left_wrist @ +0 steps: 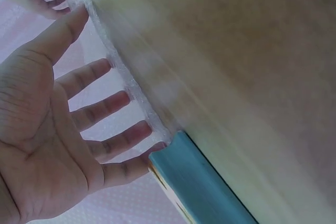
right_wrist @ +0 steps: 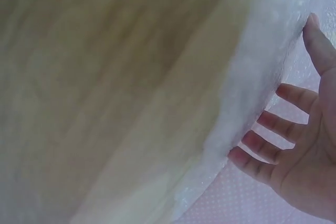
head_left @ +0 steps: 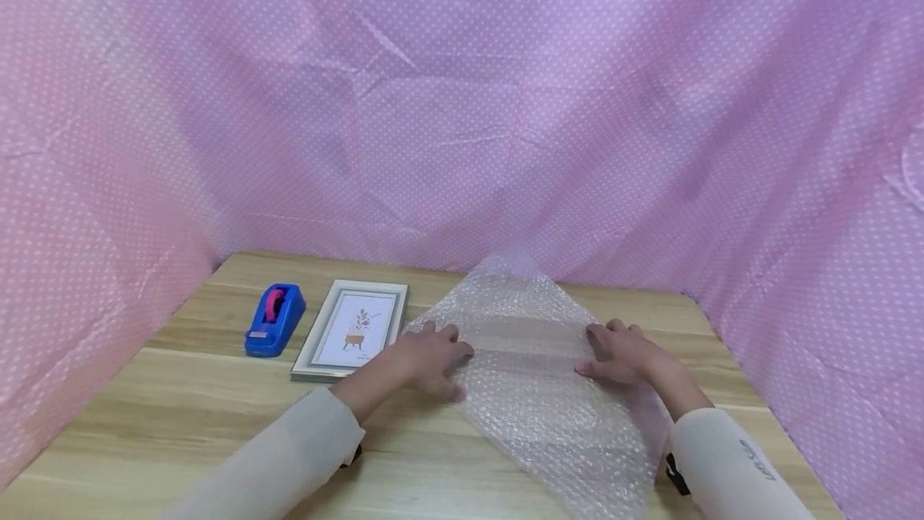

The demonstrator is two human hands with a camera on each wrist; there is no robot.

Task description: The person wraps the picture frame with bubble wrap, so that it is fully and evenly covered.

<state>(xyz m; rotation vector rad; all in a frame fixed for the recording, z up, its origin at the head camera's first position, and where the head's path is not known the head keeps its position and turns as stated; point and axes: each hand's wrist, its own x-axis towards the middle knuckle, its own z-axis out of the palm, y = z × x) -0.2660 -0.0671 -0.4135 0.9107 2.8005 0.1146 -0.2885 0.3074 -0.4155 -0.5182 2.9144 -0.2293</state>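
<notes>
My left hand (head_left: 435,359) is loose, fingers spread and bent a little, its tips resting on the sheet of bubble wrap (head_left: 523,351). My right hand (head_left: 622,353) is just as relaxed, its fingertips on the opposite edge; neither one grasps anything. The wrap lies flat on the desk (head_left: 180,424) between my hands, one corner pointing away beyond them, another running back toward me beside my right sleeve (head_left: 736,464). Just left of my left hand lies a picture frame (head_left: 358,329), face up; I can't tell whether my little finger touches it. Farther left sits a blue tape dispenser (head_left: 277,323).
</notes>
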